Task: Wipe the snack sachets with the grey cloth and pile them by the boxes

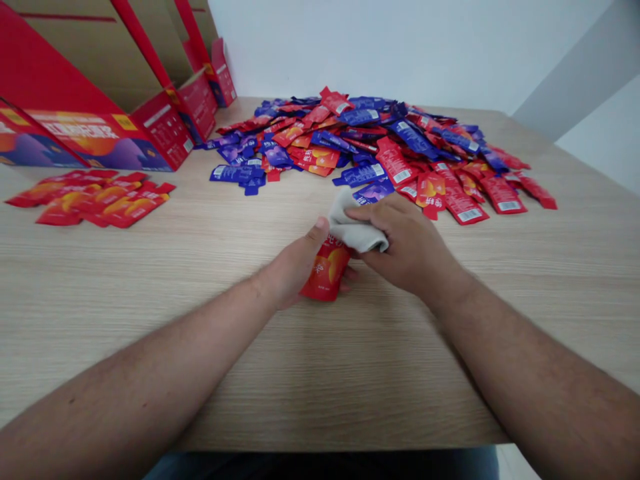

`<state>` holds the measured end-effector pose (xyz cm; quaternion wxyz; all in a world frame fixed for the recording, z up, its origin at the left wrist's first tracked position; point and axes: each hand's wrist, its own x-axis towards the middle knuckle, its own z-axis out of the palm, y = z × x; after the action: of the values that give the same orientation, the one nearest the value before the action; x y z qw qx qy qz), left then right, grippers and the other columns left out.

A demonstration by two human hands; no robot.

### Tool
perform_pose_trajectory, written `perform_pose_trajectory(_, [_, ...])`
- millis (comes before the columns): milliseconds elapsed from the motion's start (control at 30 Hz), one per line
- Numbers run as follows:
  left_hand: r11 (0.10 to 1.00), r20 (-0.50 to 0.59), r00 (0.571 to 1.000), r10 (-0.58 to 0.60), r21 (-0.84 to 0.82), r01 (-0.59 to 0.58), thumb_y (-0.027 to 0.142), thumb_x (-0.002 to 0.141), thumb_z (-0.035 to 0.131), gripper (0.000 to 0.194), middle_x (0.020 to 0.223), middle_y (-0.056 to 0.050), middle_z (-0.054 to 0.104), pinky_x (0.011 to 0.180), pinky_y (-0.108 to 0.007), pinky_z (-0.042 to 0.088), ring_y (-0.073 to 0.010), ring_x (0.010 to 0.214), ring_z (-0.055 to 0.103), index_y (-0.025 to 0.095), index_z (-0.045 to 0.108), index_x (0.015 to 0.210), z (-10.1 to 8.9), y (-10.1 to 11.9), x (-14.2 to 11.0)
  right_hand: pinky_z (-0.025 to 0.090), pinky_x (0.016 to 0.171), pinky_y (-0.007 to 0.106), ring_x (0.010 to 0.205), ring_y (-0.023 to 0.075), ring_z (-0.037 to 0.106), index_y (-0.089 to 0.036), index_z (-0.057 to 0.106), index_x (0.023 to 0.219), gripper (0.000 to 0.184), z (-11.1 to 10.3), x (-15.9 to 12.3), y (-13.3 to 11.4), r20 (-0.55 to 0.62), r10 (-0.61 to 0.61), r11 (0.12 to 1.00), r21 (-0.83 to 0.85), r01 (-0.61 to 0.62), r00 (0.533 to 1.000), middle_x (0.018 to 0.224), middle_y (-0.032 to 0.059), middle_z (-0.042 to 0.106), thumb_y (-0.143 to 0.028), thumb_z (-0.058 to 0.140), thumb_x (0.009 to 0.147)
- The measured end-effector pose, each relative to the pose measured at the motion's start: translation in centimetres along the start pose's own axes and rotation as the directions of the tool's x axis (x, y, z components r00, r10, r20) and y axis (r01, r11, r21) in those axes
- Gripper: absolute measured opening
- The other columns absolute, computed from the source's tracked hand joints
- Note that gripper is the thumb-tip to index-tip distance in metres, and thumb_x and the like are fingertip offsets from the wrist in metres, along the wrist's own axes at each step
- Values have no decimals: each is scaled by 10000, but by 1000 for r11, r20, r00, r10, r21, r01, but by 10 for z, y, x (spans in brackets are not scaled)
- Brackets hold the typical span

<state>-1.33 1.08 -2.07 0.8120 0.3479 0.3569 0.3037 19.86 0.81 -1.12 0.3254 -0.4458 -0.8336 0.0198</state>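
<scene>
My left hand (295, 265) grips a red foil sachet (326, 272) upright on the light wood table (320, 373), with the thumb on its front. My right hand (405, 243) presses a folded pale grey cloth (356, 225) over the sachet's top end. The cloth and both hands hide the upper part of the sachet. My left fingers are mostly hidden behind it. The two hands are close together, just in front of the large heap of sachets.
A large heap of loose red and purple-blue sachets (360, 143) covers the table's far half. A smaller group of red sachets (95, 198) lies at the left. Red cardboard display boxes (165, 127) stand at the back left, against a white wall (380, 47).
</scene>
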Motion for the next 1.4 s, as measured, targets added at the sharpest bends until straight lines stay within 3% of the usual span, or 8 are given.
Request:
perform_pose_trajectory(200, [1000, -22, 1000, 2, -16, -2, 622, 1141, 333, 652, 974, -144, 830, 586, -310, 634, -219, 673, 782, 128, 758, 1136, 2, 1, 0, 567, 954, 502, 1080, 343, 697, -207, 774, 1276, 425, 0, 0, 0, -28, 37, 999, -19, -37, 999, 1149, 120, 792, -202, 718, 855])
perform_pose_trajectory(400, [1000, -76, 997, -18, -11, 18, 625, 1146, 277, 703, 793, -123, 783, 569, -319, 632, -221, 606, 752, 114, 756, 1086, 5, 3, 1, 571, 879, 452, 1025, 319, 674, -212, 771, 1336, 484, 2, -4, -15, 38, 39, 996, -77, -36, 999, 1116, 126, 730, -219, 764, 852])
perform_pose_trajectory(600, [981, -89, 992, 85, -167, -99, 655, 1133, 343, 682, 853, -112, 805, 657, -274, 625, -200, 699, 769, 121, 734, 1295, 9, 2, 3, 565, 827, 386, 976, 270, 672, -228, 769, 1356, 482, 2, -6, -31, 211, -43, 999, -18, 48, 977, 1150, 116, 700, -229, 774, 875])
perform_pose_trajectory(700, [986, -77, 995, 64, -150, -75, 657, 1139, 298, 704, 867, -104, 808, 659, -284, 619, -198, 690, 760, 129, 712, 1352, 9, 0, 5, 559, 848, 414, 999, 297, 673, -187, 771, 1361, 489, 1, -6, -31, 179, 10, 998, -68, 2, 984, 1122, 136, 694, -234, 781, 874])
perform_pose_trajectory(867, [981, -81, 995, 63, -179, -77, 680, 1128, 308, 736, 885, -128, 813, 712, -296, 623, -219, 764, 787, 105, 730, 1309, 8, -1, 6, 557, 818, 391, 960, 272, 673, -215, 783, 1330, 476, 2, -5, -31, 244, -57, 998, 15, 55, 968, 1136, 119, 694, -237, 810, 855])
perform_pose_trajectory(1033, [980, -85, 996, 29, -192, -45, 705, 1117, 318, 730, 903, -120, 825, 741, -330, 641, -246, 814, 808, 143, 745, 1305, 10, 1, 6, 555, 836, 402, 996, 293, 665, -224, 777, 1313, 457, 2, -6, -31, 179, 20, 999, -45, -12, 984, 1114, 125, 704, -250, 804, 858])
perform_pose_trajectory(1167, [971, -113, 994, -3, -239, -24, 693, 1122, 312, 742, 892, -130, 824, 799, -348, 654, -271, 888, 824, 116, 760, 1251, 13, 4, 5, 558, 826, 375, 954, 257, 667, -227, 781, 1300, 440, 1, -6, -34, 284, -70, 997, 47, 59, 956, 1142, 111, 703, -256, 811, 862])
perform_pose_trajectory(1400, [967, -161, 987, 1, -252, -42, 628, 1132, 351, 646, 957, -126, 833, 863, -370, 660, -273, 940, 822, 134, 740, 1282, 13, 8, 7, 573, 849, 402, 967, 279, 685, -207, 781, 1319, 469, 2, -7, -38, 317, -64, 998, 46, 52, 946, 1138, 121, 688, -222, 817, 852])
